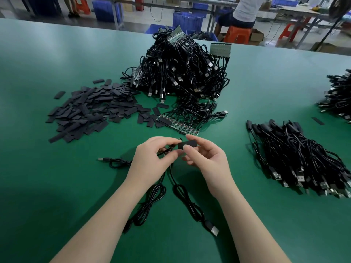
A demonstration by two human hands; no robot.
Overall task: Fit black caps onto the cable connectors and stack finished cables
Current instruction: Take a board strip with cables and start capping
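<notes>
My left hand grips the connector ends of black cables just above the green table. My right hand pinches a flat black cap between thumb and fingers, right against those connector ends. The cables trail down toward me, with USB plugs lying near my forearms. A loose heap of black caps lies at the left. A big pile of uncapped cables rises in the middle. A strip of green connector boards with cables attached lies just beyond my hands. A stack of capped cables sits at the right.
Another cable pile sits at the far right edge, with a single cap near it. One loose cable lies left of my left hand. Beyond the table are blue crates, stools and a seated person.
</notes>
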